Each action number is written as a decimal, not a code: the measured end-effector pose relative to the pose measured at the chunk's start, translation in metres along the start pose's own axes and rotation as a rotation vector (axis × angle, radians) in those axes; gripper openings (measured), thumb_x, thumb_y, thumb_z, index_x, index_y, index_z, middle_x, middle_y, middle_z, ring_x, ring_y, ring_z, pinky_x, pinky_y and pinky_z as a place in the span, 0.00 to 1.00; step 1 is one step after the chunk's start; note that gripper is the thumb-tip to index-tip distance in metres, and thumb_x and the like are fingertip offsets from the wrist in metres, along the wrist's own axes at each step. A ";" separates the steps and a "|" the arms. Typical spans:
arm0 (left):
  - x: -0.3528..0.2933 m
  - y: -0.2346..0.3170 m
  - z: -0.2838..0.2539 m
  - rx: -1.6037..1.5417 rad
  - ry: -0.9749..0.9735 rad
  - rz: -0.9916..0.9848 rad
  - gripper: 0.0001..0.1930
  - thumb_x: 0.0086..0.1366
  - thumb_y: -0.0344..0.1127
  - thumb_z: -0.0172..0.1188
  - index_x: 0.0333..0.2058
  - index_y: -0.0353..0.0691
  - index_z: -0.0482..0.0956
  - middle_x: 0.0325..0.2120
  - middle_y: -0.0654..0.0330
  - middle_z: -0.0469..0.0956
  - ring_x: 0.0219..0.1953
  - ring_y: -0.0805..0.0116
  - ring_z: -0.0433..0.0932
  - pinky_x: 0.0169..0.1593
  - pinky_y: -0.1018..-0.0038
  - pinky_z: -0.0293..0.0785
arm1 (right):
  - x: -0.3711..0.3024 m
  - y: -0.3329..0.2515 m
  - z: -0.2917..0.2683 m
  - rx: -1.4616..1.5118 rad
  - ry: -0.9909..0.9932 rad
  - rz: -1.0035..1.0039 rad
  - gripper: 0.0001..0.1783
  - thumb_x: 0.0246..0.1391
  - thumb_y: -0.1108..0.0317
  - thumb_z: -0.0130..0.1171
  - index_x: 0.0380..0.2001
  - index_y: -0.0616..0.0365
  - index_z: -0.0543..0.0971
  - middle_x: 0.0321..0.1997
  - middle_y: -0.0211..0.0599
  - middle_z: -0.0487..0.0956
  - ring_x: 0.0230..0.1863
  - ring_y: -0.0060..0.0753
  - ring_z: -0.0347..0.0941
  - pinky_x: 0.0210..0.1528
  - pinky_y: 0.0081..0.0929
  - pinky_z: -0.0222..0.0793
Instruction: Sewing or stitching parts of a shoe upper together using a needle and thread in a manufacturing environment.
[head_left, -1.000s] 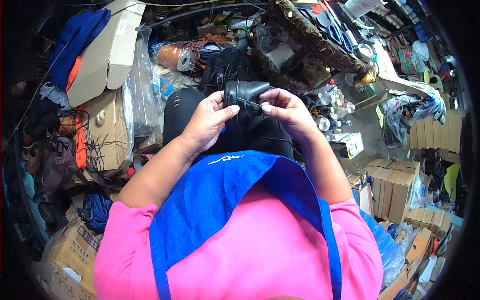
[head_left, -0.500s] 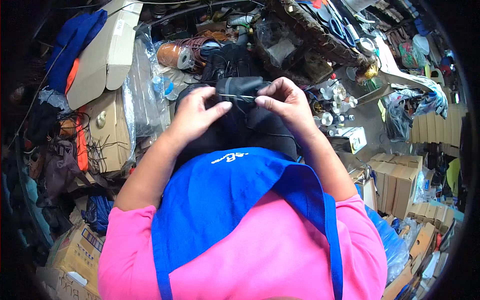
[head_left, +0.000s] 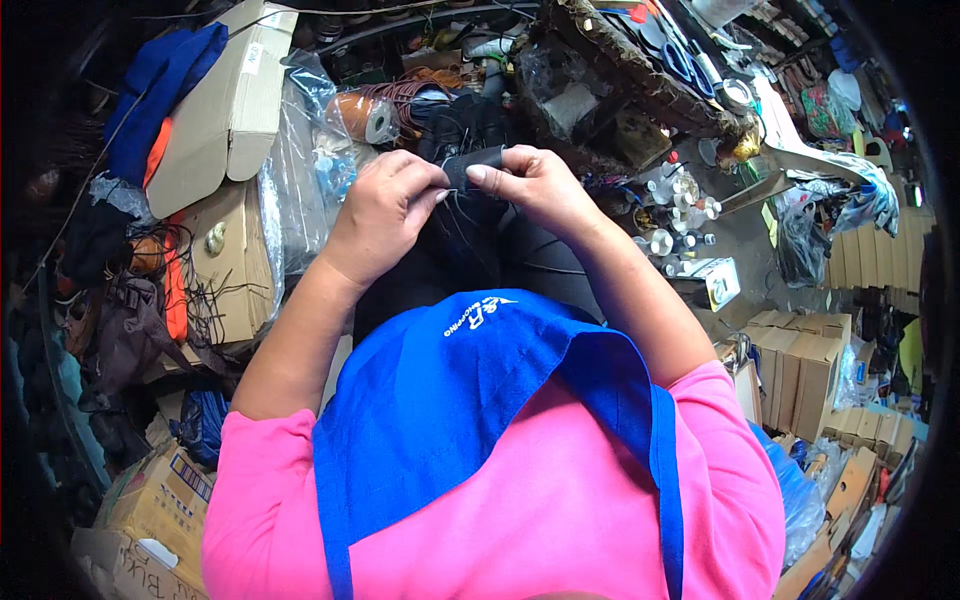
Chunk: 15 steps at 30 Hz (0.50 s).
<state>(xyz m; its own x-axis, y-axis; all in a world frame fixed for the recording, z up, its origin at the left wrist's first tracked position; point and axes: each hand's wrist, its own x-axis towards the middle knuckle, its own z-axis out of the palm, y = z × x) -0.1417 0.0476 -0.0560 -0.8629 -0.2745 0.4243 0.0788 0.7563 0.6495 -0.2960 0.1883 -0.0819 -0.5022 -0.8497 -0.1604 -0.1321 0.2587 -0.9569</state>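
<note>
A small dark piece of flexible material (head_left: 460, 172), like leather or thick cloth, is held up over my lap between both hands. My right hand (head_left: 543, 190) grips its right side, thumb flat on top and fingers behind. At the left edge of the piece, my left hand (head_left: 385, 205) is closed in a pinch. What sits between those fingertips is too small and dark to tell. Thin dark strands hang below the piece against my dark trousers (head_left: 470, 250).
An orange thread spool (head_left: 360, 118) lies beyond my left hand, beside a plastic-wrapped stack (head_left: 300, 170) and cardboard (head_left: 215, 120). To the right stand several small clear bottles (head_left: 680, 200) and a rough-edged bench (head_left: 640, 75) with scissors (head_left: 685, 65). Cardboard boxes (head_left: 795, 370) are stacked at lower right.
My right hand has shifted left and up, now with its thumb over the piece. My left hand has closed to a pinch. A thin bright needle-like line across the piece no longer shows.
</note>
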 end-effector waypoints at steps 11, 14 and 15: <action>-0.006 -0.024 -0.053 0.554 -0.305 0.220 0.09 0.45 0.22 0.51 0.29 0.37 0.71 0.25 0.53 0.68 0.33 0.52 0.70 0.36 0.63 0.66 | -0.011 0.002 -0.038 -0.100 0.076 0.081 0.20 0.47 0.54 0.62 0.16 0.59 0.73 0.21 0.24 0.68 0.22 0.16 0.60 0.27 0.19 0.58; -0.017 -0.033 -0.093 0.586 -0.270 0.011 0.06 0.52 0.22 0.52 0.30 0.37 0.72 0.27 0.56 0.71 0.32 0.57 0.73 0.37 0.67 0.67 | -0.019 0.007 -0.052 0.056 0.099 0.173 0.15 0.48 0.56 0.61 0.25 0.58 0.78 0.25 0.20 0.73 0.25 0.13 0.62 0.30 0.16 0.58; -0.018 -0.031 -0.099 0.271 -0.128 -0.152 0.05 0.54 0.23 0.52 0.31 0.37 0.72 0.30 0.58 0.72 0.33 0.62 0.74 0.38 0.69 0.69 | -0.019 0.011 -0.049 0.163 0.057 0.148 0.15 0.49 0.56 0.60 0.28 0.59 0.78 0.26 0.21 0.74 0.26 0.13 0.63 0.31 0.16 0.58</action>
<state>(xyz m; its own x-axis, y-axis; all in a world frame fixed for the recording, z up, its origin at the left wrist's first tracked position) -0.0796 -0.0298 -0.0210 -0.9118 -0.3325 0.2411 -0.1768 0.8476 0.5004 -0.3301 0.2300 -0.0773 -0.5543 -0.7792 -0.2927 0.0843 0.2974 -0.9510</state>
